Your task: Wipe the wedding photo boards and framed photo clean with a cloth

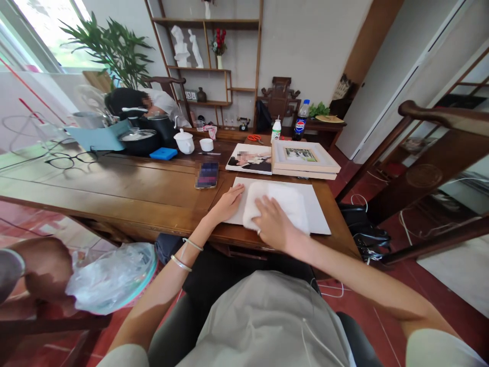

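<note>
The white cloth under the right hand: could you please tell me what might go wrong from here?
The white board lies near the front edge of the table; a strong push by the right hand on the white cloth might slide it, despite the left hand resting on its left side.

The stacked picture frames sit just beyond the board, so a long stroke away could perhaps bump them.

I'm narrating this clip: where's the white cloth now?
In the head view, the white cloth lies just right of centre, under the right hand, on the pale flat panel below the picture frame.
</note>
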